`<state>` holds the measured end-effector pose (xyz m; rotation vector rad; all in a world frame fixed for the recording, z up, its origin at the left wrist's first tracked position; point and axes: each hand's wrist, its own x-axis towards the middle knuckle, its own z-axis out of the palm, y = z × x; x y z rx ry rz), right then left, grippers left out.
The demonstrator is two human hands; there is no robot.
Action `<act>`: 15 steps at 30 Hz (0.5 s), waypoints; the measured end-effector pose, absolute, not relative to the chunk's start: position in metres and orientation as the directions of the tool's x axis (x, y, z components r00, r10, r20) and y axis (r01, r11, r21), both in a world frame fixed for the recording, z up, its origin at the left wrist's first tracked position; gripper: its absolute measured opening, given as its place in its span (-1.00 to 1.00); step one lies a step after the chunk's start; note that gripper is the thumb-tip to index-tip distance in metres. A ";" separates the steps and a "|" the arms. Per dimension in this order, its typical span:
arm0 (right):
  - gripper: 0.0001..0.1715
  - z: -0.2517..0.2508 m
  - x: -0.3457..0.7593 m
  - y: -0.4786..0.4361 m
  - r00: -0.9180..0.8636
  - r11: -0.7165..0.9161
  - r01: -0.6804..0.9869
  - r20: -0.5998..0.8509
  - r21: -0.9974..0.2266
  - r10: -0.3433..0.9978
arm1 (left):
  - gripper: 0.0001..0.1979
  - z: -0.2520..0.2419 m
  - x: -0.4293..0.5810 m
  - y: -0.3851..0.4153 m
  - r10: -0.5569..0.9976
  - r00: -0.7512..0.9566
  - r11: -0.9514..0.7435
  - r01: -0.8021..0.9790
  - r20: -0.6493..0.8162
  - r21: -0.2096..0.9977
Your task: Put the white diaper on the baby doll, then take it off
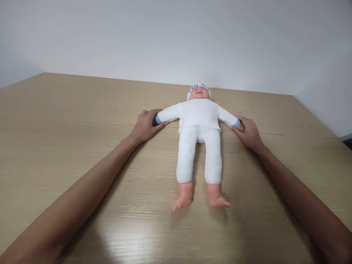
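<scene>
A baby doll point(199, 113) lies on its back, feet toward me, dressed in a white top, white trousers and a white cap point(198, 86) with blue lettering. Its arms stretch out to both sides, and its feet are bare. My left hand point(145, 125) is closed around the end of the doll's arm on the left, at the blue cuff point(157, 118). On the other side, my right hand point(249, 132) grips the end of the opposite arm by its blue cuff point(237, 123). The doll's own hands are mostly hidden by my fingers.
Under the doll is a light wood-grain table point(123, 205) with a seam running across it. A pale wall point(165, 40) rises behind the table's far edge. Something dark point(347, 140) shows beyond the right edge. Light reflects off the tabletop near the front.
</scene>
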<state>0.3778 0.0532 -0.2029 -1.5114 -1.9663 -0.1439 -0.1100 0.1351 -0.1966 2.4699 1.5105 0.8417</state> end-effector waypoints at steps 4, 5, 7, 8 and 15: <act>-0.30 -0.206 0.373 0.053 -0.089 0.297 0.896 0.524 -0.329 0.847 | -0.22 -0.198 -0.113 0.130 0.870 0.315 -0.462 0.791 0.380 0.401; -0.30 -0.207 0.371 0.051 -0.079 0.285 0.899 0.517 -0.333 0.852 | -0.25 -0.198 -0.113 0.127 0.875 0.303 -0.450 0.799 0.379 0.400; -0.31 -0.210 0.368 0.043 -0.059 0.262 0.904 0.511 -0.336 0.858 | -0.33 -0.199 -0.113 0.118 0.890 0.256 -0.406 0.822 0.378 0.399; -0.31 -0.212 0.367 0.038 -0.045 0.248 0.909 0.513 -0.336 0.857 | -0.36 -0.200 -0.112 0.112 0.897 0.225 -0.379 0.834 0.380 0.401; -0.21 -0.209 0.338 -0.025 0.144 0.086 0.911 0.509 -0.402 0.849 | -0.44 -0.187 -0.098 0.044 0.892 0.083 -0.291 0.857 0.445 0.424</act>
